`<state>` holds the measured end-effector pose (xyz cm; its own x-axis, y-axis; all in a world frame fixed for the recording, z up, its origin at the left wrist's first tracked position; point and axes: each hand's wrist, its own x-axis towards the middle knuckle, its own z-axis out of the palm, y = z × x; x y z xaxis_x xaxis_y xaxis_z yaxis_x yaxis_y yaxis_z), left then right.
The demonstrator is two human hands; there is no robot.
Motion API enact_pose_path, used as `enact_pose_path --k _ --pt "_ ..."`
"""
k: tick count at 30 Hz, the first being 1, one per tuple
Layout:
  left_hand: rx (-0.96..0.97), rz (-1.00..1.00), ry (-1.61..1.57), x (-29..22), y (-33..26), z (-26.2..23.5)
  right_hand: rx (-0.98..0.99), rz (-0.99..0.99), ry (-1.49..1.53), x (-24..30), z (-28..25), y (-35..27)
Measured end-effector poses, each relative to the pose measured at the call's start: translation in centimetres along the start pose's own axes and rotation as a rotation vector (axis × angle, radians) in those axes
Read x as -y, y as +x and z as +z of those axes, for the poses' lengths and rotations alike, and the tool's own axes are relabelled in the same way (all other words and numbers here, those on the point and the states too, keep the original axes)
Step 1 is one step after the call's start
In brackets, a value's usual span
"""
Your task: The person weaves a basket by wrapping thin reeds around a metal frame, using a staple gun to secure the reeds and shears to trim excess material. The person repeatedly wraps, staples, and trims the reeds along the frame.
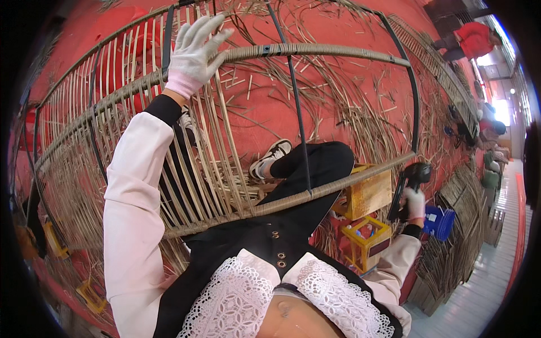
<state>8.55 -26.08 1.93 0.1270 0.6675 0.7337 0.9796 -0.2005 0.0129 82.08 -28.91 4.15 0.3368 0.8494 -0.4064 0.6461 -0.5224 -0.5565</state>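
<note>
A long frame of black metal bars and wrapped rails lies across my lap, with many pale rattan strips (211, 152) set across its left part. My left hand (194, 56), in a white glove with a pink cuff, is at the wrapped middle rail (338, 50), fingers spread and gripping nothing. Whether its palm touches the rail I cannot tell. Out to the right, beyond the frame's end, my gloved right hand (415, 204) is closed around a black staple gun (418, 173). The wrapped near rail (315, 194) runs just in front of my body.
Two yellow-framed wooden stools (369, 191) stand between the frame and my right arm, the nearer one holding small items. Beside my right hand is a blue bucket (439, 222). Loose strips litter the red floor (253, 96). Another slatted panel (439, 67) and a person in red (476, 40) are at far right.
</note>
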Motion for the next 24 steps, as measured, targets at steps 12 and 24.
enact_pose_path --k 12,24 --pt "0.902 -0.617 -0.098 8.0 3.0 4.3 -0.743 -0.034 -0.806 -10.0 17.3 3.3" --pt "0.429 -0.319 0.263 16.7 9.3 11.1 0.709 -0.37 0.706 28.6 43.6 -12.1"
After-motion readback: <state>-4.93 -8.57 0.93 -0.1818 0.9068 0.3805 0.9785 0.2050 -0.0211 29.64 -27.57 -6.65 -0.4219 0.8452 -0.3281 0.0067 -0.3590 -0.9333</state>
